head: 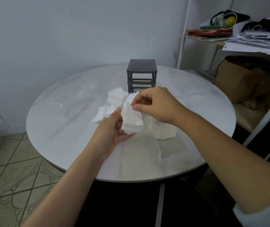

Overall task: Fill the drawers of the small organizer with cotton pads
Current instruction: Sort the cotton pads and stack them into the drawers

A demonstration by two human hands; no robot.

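Observation:
A small dark grey organizer frame [141, 74] stands at the far middle of the round white table [68, 128], its drawer slots showing empty. My left hand [114, 130] holds a stack of white square cotton pads [132, 120] from below and the side. My right hand [155, 105] pinches the top edge of that stack with thumb and fingers. Loose cotton pads [114, 102] lie scattered on the table behind my hands. A clear plastic drawer [172, 145] sits near the table's front right, with a neat pile of pads [165, 130] in its far end.
A crumpled clear plastic bag [75, 99] lies on the table's left. To the right stand a white shelf [212, 38] with papers and bags, and a brown paper bag [245, 79] on a chair. Tiled floor [8, 169] lies to the left.

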